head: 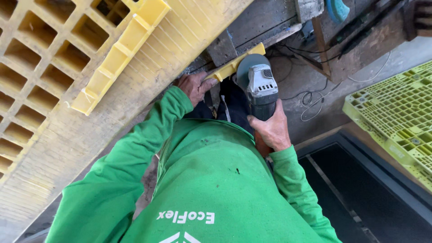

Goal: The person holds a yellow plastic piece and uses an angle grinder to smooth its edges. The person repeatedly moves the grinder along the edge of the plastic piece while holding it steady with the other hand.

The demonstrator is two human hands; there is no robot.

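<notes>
- A narrow yellow plastic strip (234, 66) is seen lying across the edge of a worn workbench (270, 20), its long axis running from lower left to upper right.
- The left hand (194, 86) is closed over the strip's lower-left end, fingers curled around it and pressing it down.
- The right hand (271, 128) is wrapped fully around the body of a grey angle grinder (261, 87), no gap showing between fingers and housing.
- The grinder's disc guard (247, 67) is set against the strip just to the upper right of the left fingers; actual contact of the disc cannot be told.
- The left hand is the nearer to the strip.
- A yellow grid panel (67, 67) leans at the left; a lime pallet (396, 112) lies at the right.
</notes>
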